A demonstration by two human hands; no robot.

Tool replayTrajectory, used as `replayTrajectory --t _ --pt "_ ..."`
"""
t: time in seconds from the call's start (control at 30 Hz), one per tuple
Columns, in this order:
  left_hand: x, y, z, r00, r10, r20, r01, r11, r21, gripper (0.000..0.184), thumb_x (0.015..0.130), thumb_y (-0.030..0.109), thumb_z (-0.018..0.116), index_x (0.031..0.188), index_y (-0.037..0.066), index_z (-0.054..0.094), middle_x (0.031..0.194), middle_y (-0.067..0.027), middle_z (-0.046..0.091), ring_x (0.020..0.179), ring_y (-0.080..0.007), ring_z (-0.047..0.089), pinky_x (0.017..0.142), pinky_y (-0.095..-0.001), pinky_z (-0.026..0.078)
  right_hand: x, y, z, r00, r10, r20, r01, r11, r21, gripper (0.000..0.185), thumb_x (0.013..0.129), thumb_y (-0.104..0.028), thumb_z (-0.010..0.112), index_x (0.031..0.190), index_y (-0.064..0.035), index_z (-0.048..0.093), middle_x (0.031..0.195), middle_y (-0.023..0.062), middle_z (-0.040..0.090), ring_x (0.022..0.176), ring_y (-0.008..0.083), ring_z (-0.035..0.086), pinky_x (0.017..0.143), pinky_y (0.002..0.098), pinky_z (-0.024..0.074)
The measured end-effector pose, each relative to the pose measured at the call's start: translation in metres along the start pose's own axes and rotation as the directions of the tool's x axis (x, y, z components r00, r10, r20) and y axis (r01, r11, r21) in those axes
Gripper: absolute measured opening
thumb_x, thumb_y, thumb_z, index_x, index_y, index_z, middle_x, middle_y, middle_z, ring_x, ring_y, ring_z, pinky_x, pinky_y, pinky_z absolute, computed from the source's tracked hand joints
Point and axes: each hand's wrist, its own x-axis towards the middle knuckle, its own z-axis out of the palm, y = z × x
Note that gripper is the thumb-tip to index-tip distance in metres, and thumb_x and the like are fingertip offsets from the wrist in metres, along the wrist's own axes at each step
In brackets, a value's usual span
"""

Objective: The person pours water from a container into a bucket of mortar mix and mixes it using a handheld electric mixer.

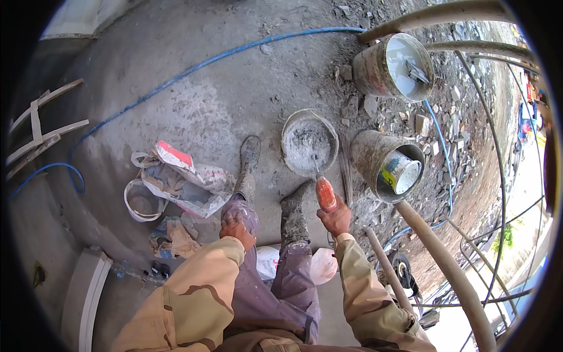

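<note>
My right hand [336, 220] is wrapped round an orange power drill [326, 196]. From its front a thin mixing rod [316, 164] reaches down into a bucket [285, 141] of wet grey mix [307, 143], and the rod's lower end is hidden in the mix. My left hand [238, 227] rests on my bent left knee, fingers spread over the trouser cloth, holding nothing. Left of that knee lies a torn, open bag [202, 182] with grey powder in it, close to a small white bucket [144, 200].
To the right stand a bucket of cloudy water [369, 67] and a dirty bucket [368, 154] with a paint tub [402, 175] inside. A blue hose [223, 57] crosses the floor. Wooden poles [446, 264] and rubble [422, 124] line the right side; a wooden frame [36, 123] is at left.
</note>
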Motion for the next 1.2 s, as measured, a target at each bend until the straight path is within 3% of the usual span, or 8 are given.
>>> replayTrajectory --t 0.3,0.63,0.7,0.83,0.93,1.03,1.1,1.2 --pt "-0.001 0.002 -0.002 1.000 -0.009 0.009 0.009 1.000 0.010 0.101 0.080 0.042 0.079 0.162 0.011 0.030 0.164 -0.0226 0.030 0.143 -0.0441 0.042 0.118 -0.0449 0.040 -0.003 0.011 -0.001 1.000 0.004 -0.031 0.004 0.968 0.250 0.063 0.068 -0.020 0.082 0.126 -0.0016 0.064 0.109 0.0176 0.075 0.100 0.0322 0.072 0.092 0.0401 0.0551" --pt "0.000 0.000 -0.002 1.000 0.003 -0.019 -0.003 1.000 0.007 0.098 0.080 0.043 0.078 0.161 0.008 0.034 0.163 -0.0238 0.033 0.141 -0.0449 0.043 0.116 -0.0451 0.042 -0.005 0.020 0.009 0.990 0.131 0.051 -0.140 0.950 0.279 0.057 0.068 -0.020 0.083 0.119 0.0005 0.066 0.103 0.0171 0.074 0.096 0.0312 0.072 0.090 0.0416 0.0549" --pt "0.000 -0.001 -0.002 1.000 0.003 -0.013 -0.003 1.000 0.006 0.098 0.080 0.044 0.078 0.161 0.008 0.033 0.163 -0.0237 0.033 0.141 -0.0448 0.043 0.116 -0.0450 0.042 -0.011 0.010 0.008 1.000 0.023 -0.014 -0.019 0.972 0.235 0.056 0.068 -0.021 0.083 0.118 0.0006 0.066 0.102 0.0173 0.074 0.095 0.0309 0.072 0.088 0.0421 0.0550" --pt "-0.002 0.001 -0.008 1.000 -0.007 0.013 0.007 1.000 0.013 0.098 0.081 0.044 0.078 0.161 0.009 0.033 0.163 -0.0233 0.032 0.141 -0.0445 0.043 0.116 -0.0451 0.043 -0.012 0.013 0.021 0.997 0.077 -0.006 -0.074 0.971 0.225 0.057 0.068 -0.022 0.083 0.118 0.0009 0.066 0.104 0.0172 0.074 0.098 0.0318 0.071 0.091 0.0427 0.0539" --pt "0.000 0.000 -0.005 1.000 0.002 -0.008 -0.002 1.000 0.015 0.099 0.080 0.043 0.078 0.161 0.009 0.033 0.163 -0.0232 0.033 0.140 -0.0446 0.043 0.114 -0.0457 0.044 -0.011 0.020 0.028 0.998 0.004 -0.064 0.008 0.983 0.183 0.056 0.070 -0.019 0.082 0.118 0.0018 0.065 0.097 0.0160 0.074 0.086 0.0287 0.072 0.080 0.0411 0.0568" --pt "-0.001 0.000 -0.006 1.000 -0.002 -0.006 0.002 1.000 0.003 0.099 0.079 0.040 0.078 0.161 0.009 0.033 0.163 -0.0231 0.033 0.140 -0.0448 0.044 0.113 -0.0459 0.046 -0.008 0.033 0.037 0.986 0.161 0.042 -0.164 0.898 0.408 0.058 0.067 -0.024 0.083 0.119 -0.0019 0.067 0.104 0.0189 0.075 0.097 0.0359 0.074 0.089 0.0433 0.0563" --pt "0.000 -0.002 -0.004 1.000 0.004 -0.011 -0.004 1.000 0.008 0.099 0.078 0.040 0.078 0.161 0.009 0.033 0.163 -0.0230 0.033 0.139 -0.0450 0.044 0.113 -0.0461 0.046 -0.008 0.033 0.037 0.998 0.016 -0.064 0.012 0.913 0.408 0.048 0.074 -0.014 0.081 0.116 0.0036 0.064 0.081 0.0101 0.070 0.060 0.0172 0.067 0.055 0.0335 0.0540" --pt "0.002 -0.003 0.000 1.000 0.009 -0.028 -0.009 1.000 -0.001 0.098 0.078 0.038 0.079 0.161 0.009 0.034 0.162 -0.0228 0.034 0.139 -0.0452 0.044 0.113 -0.0466 0.046 -0.013 0.015 0.022 0.973 0.209 0.099 -0.230 0.825 0.517 0.048 0.074 -0.013 0.081 0.115 0.0040 0.064 0.081 0.0100 0.070 0.062 0.0180 0.067 0.057 0.0340 0.0549"
